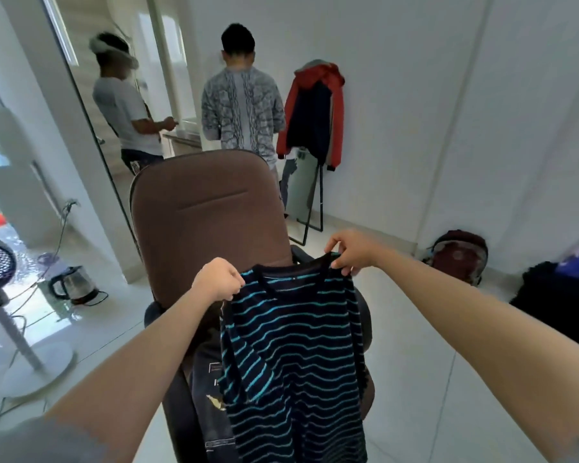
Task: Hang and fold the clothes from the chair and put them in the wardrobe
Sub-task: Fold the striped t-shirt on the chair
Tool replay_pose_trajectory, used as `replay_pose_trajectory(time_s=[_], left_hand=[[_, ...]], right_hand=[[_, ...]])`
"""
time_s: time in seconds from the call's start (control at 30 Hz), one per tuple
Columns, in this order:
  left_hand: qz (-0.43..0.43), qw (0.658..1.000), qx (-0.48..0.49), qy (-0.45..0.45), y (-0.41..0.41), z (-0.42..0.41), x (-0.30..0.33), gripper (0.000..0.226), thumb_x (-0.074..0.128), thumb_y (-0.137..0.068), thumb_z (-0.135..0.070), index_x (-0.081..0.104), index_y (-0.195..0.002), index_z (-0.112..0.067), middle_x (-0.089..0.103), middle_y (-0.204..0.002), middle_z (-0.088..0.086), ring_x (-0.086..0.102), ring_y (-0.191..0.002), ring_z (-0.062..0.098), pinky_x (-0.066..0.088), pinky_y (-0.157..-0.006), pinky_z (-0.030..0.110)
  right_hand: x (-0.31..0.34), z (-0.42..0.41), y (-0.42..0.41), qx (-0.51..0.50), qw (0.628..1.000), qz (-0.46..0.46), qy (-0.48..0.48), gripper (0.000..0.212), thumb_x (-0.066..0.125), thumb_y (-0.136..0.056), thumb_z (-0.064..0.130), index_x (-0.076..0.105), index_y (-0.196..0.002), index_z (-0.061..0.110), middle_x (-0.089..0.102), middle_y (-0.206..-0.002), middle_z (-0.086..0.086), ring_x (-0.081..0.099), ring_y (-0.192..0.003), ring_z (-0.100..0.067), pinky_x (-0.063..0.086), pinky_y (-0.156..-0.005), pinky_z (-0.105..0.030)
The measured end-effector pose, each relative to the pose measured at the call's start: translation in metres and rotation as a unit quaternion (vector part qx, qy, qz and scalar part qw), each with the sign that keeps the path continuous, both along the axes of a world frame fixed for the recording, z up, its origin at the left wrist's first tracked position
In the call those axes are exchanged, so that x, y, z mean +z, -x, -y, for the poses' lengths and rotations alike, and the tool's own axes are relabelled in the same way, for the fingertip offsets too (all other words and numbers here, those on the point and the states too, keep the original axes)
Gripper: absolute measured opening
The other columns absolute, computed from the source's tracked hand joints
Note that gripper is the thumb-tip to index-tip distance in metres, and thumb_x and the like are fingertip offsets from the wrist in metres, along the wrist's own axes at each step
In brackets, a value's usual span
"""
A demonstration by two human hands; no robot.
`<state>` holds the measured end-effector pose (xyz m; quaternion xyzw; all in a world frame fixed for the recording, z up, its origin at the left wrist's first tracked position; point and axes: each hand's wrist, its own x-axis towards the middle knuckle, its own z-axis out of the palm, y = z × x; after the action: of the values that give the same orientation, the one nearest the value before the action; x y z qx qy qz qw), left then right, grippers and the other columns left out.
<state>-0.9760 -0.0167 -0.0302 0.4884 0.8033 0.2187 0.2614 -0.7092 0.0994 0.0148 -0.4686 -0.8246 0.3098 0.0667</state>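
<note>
I hold a dark navy shirt with turquoise stripes (291,355) up by its shoulders in front of a brown office chair (208,222). My left hand (219,279) grips the left shoulder of the shirt. My right hand (350,250) pinches the right shoulder near the collar. The shirt hangs straight down over the chair's seat. Another dark garment with a pale print (208,396) lies on the seat, partly hidden behind the shirt. No wardrobe is in view.
Two people (241,108) stand behind the chair by a doorway. A red and navy jacket (315,111) hangs over a standing mirror. A fan (0,289) and kettle (74,285) are on the floor at left, bags (458,255) at right.
</note>
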Motion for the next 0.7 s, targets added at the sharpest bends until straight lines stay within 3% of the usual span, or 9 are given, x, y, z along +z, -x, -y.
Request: replay_pose_trajectory(time_s=[0.1,0.17,0.23,0.3,0.37,0.43,0.5,0.6,0.7], left_hand=[[0.063,0.997,0.053,-0.011,-0.021,0.001,0.028,0.015,0.056,-0.087,-0.004,0.069,-0.092,-0.001,0.069,-0.075,0.011,0.071,-0.059,0.020,0.050,-0.046,0.025],[0.099,0.992,0.083,-0.001,-0.031,-0.002,0.046,0.018,0.054,-0.089,-0.002,0.065,-0.103,0.003,0.070,-0.085,0.014,0.069,-0.053,0.015,0.051,-0.043,0.024],[0.142,0.984,0.108,0.007,-0.040,-0.006,0.065,0.025,0.051,-0.091,0.001,0.059,-0.115,0.004,0.068,-0.107,0.015,0.070,-0.055,0.014,0.056,-0.052,0.024],[0.175,0.977,0.123,-0.001,-0.049,-0.006,0.085,0.031,0.049,-0.092,0.004,0.055,-0.122,0.004,0.058,-0.128,0.014,0.072,-0.077,0.020,0.058,-0.065,0.030],[0.171,0.977,0.130,-0.018,-0.056,-0.008,0.102,0.036,0.053,-0.090,0.004,0.051,-0.126,0.005,0.051,-0.137,0.016,0.067,-0.097,0.030,0.056,-0.074,0.037],[0.131,0.982,0.131,-0.039,-0.064,-0.008,0.118,0.040,0.062,-0.087,-0.003,0.052,-0.125,0.006,0.053,-0.132,0.020,0.065,-0.099,0.034,0.055,-0.078,0.042],[0.076,0.985,0.127,-0.091,-0.068,-0.008,0.131,0.032,0.071,-0.081,-0.011,0.064,-0.110,0.002,0.065,-0.113,0.018,0.067,-0.090,0.031,0.055,-0.083,0.043],[0.052,0.973,0.091,-0.205,-0.072,-0.005,0.140,0.015,0.080,-0.072,-0.013,0.075,-0.085,-0.007,0.072,-0.090,0.008,0.065,-0.084,0.021,0.053,-0.079,0.032],[0.031,0.951,0.058,-0.301,-0.077,0.007,0.144,0.008,0.080,-0.071,-0.010,0.075,-0.076,-0.012,0.070,-0.082,0.000,0.063,-0.081,0.014,0.046,-0.073,0.026]], right_hand=[[0.025,0.004,-0.012,0.017,0.999,-0.012,-0.029,0.018,0.064,-0.087,0.001,0.062,-0.101,0.012,0.061,-0.077,-0.007,0.068,-0.066,-0.018,0.060,-0.063,-0.034],[0.039,0.004,-0.021,0.029,0.998,-0.001,-0.050,0.015,0.061,-0.088,0.000,0.067,-0.088,0.014,0.063,-0.080,-0.003,0.068,-0.069,-0.015,0.059,-0.062,-0.030],[0.052,0.004,-0.030,0.029,0.997,0.010,-0.072,0.023,0.058,-0.088,-0.001,0.068,-0.078,0.018,0.067,-0.085,-0.003,0.069,-0.071,-0.013,0.057,-0.059,-0.025],[0.065,0.002,-0.039,0.027,0.995,0.024,-0.096,0.026,0.057,-0.087,-0.001,0.070,-0.077,0.018,0.068,-0.088,-0.005,0.068,-0.071,-0.013,0.054,-0.055,-0.024],[0.078,0.001,-0.046,0.027,0.992,0.032,-0.123,0.021,0.060,-0.085,0.001,0.072,-0.079,0.018,0.067,-0.082,-0.001,0.063,-0.067,-0.010,0.048,-0.051,-0.020],[0.093,0.004,-0.052,0.038,0.984,0.044,-0.168,0.012,0.068,-0.082,0.006,0.073,-0.085,0.016,0.059,-0.074,0.010,0.052,-0.065,0.000,0.038,-0.055,-0.013],[0.107,0.006,-0.056,0.045,0.976,0.042,-0.207,0.009,0.073,-0.080,0.012,0.074,-0.088,0.015,0.053,-0.074,0.017,0.046,-0.067,0.003,0.033,-0.058,-0.013],[0.124,0.006,-0.062,0.048,0.971,0.031,-0.232,0.009,0.078,-0.077,0.019,0.073,-0.084,0.018,0.053,-0.077,0.019,0.048,-0.072,0.001,0.039,-0.068,-0.019],[0.138,0.007,-0.070,0.039,0.969,-0.009,-0.245,0.010,0.081,-0.073,0.019,0.073,-0.077,0.018,0.057,-0.076,0.017,0.051,-0.073,0.000,0.042,-0.074,-0.024]])
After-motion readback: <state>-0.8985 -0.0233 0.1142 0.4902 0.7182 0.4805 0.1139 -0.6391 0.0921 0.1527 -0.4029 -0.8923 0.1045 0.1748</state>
